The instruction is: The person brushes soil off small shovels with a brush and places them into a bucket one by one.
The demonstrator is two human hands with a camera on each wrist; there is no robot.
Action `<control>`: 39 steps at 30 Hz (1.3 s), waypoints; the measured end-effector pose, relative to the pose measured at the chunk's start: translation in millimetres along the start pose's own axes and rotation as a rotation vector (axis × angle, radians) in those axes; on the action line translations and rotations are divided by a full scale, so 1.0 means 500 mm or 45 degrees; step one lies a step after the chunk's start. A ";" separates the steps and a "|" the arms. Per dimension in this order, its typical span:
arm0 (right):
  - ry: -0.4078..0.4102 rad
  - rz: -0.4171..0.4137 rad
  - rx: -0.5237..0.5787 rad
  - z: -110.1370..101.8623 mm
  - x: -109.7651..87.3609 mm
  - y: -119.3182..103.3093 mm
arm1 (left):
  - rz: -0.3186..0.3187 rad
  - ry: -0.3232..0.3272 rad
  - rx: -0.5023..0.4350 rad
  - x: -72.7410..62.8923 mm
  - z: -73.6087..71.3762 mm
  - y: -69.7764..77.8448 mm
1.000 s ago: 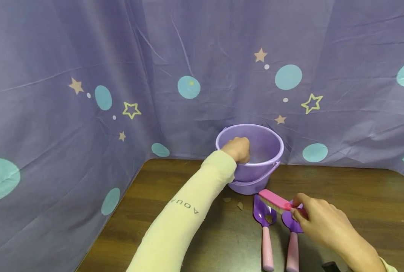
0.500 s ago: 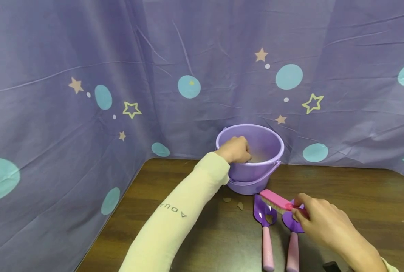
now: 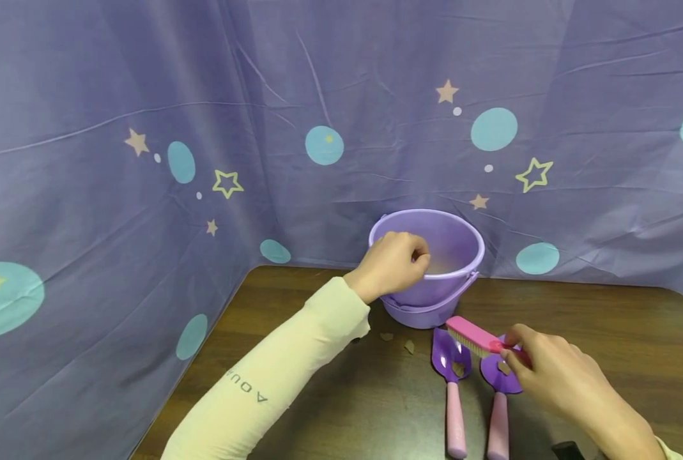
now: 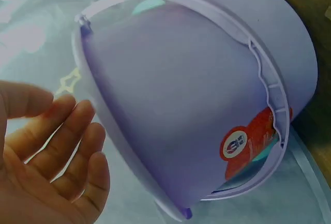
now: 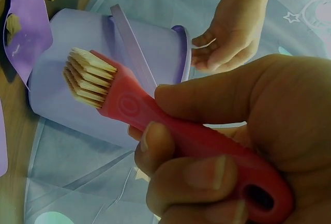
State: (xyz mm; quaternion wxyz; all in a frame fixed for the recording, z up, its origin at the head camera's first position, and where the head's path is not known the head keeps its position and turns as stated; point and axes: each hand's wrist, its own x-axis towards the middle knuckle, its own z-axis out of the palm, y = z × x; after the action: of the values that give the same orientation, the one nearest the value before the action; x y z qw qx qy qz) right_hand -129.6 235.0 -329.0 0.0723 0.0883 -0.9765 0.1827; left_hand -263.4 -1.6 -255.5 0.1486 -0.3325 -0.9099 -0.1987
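Head view: left hand (image 3: 395, 263) at near rim of purple bucket (image 3: 462, 239) at back of counter (image 3: 606, 326), fingers relaxed, grasping nothing. Right hand (image 3: 551, 377) clenched round pink brush (image 3: 475, 337) above two purple scoops (image 3: 452, 364).

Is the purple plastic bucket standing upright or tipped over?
Upright: the purple plastic bucket stands on its base on the brown wooden table, its open mouth up and its handle hanging down in front.

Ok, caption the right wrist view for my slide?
Right hand grips a pink brush beside the purple bucket.
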 end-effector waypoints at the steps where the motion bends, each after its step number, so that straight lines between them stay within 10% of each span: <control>1: 0.001 0.001 0.002 0.000 0.000 0.000 | 0.004 0.010 -0.009 -0.007 -0.003 0.003; 15: 0.034 0.002 -0.006 -0.006 -0.002 0.004 | 0.089 0.070 -0.104 -0.110 -0.006 0.052; 39: 0.076 0.013 -0.002 -0.029 -0.007 0.009 | -0.051 -0.139 -0.151 -0.257 0.161 0.082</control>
State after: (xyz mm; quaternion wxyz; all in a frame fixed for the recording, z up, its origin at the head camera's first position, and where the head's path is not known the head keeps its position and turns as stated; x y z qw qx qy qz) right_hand -125.5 245.2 -317.6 0.1007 0.0778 -0.9745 0.1847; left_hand -153.1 -6.0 -366.9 0.0749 -0.3326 -0.9098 -0.2369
